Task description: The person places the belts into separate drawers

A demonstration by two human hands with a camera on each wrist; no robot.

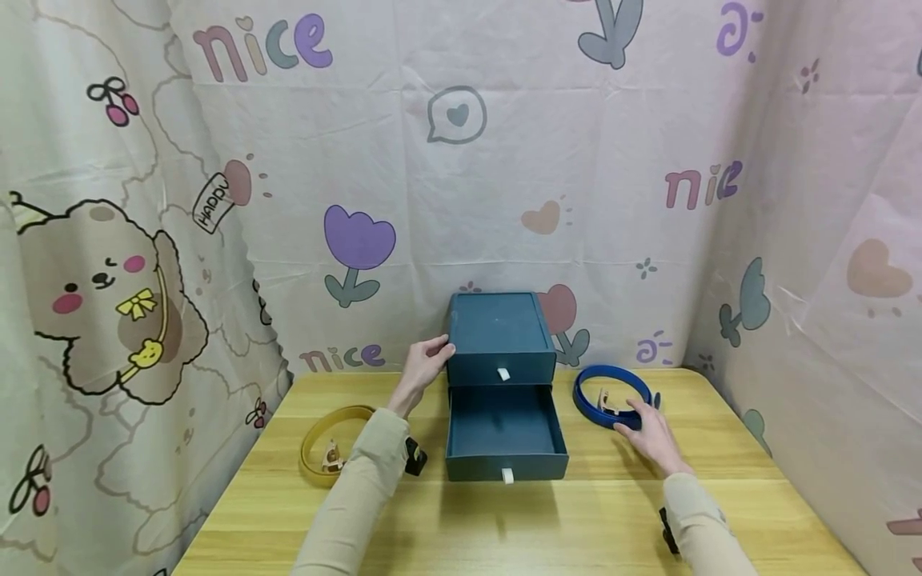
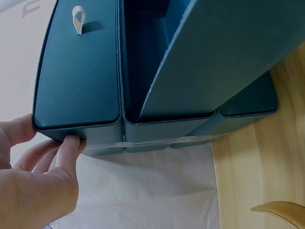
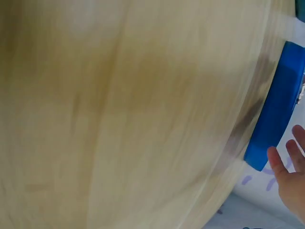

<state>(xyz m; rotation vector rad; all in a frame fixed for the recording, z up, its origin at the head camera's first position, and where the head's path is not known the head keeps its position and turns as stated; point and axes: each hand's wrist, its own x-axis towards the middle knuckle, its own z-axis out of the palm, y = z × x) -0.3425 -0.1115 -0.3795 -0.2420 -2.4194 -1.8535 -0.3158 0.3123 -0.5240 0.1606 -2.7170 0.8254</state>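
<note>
A dark teal drawer box (image 1: 497,324) stands at the back of the table, its middle drawer (image 1: 471,469) pulled out; the inside that shows is bare. My left hand (image 1: 421,370) holds the box's upper left corner, thumb at the top edge and fingers against the side wall, as the left wrist view shows. On the right lies a coiled blue belt (image 1: 585,410) with a metal buckle. Over its near right edge is my right hand (image 1: 651,436), fingers spread and loosely bent; whether they touch the belt I cannot tell.
A coiled yellow belt (image 1: 311,462) with a gold-coloured buckle lies left of the drawer box, partly behind my left forearm. White pull tabs (image 1: 503,374) show on the drawer fronts. A printed curtain (image 1: 461,200) encloses the wooden table (image 1: 591,528) at the back and sides.
</note>
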